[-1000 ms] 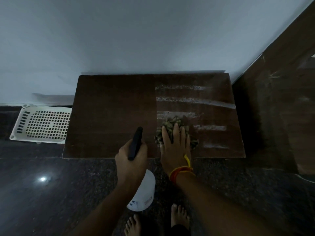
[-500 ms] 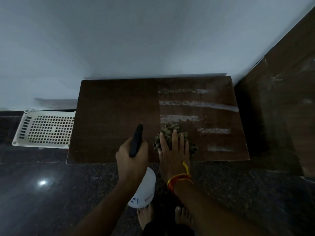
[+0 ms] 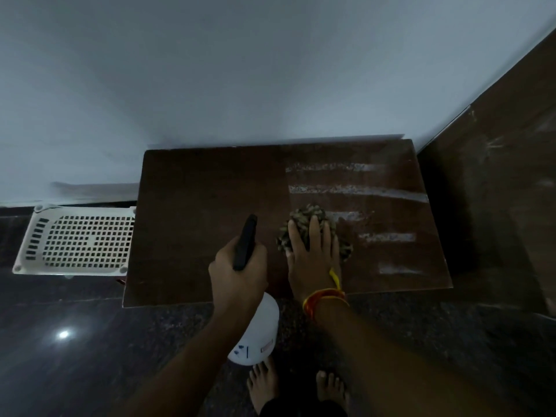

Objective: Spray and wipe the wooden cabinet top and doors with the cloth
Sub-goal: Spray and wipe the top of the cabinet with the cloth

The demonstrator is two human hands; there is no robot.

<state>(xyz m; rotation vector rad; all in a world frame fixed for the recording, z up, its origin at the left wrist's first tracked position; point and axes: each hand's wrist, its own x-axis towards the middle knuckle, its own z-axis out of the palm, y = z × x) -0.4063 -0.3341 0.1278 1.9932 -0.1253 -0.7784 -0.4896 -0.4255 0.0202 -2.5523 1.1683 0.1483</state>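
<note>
A person's right hand [image 3: 313, 254], fingers straight and spread, presses a crumpled olive-brown patterned cloth [image 3: 313, 230] flat on the dark brown wooden cabinet top [image 3: 204, 212], beside pale streaks of spray [image 3: 355, 189], while the left hand [image 3: 237, 275] grips the neck of a white plastic spray bottle with a black trigger head [image 3: 255, 329] held over the front edge. The cloth looks soft and light, best driven by a flat palm on its bunched middle. The bottle looks light but smooth, safest held at the neck.
</note>
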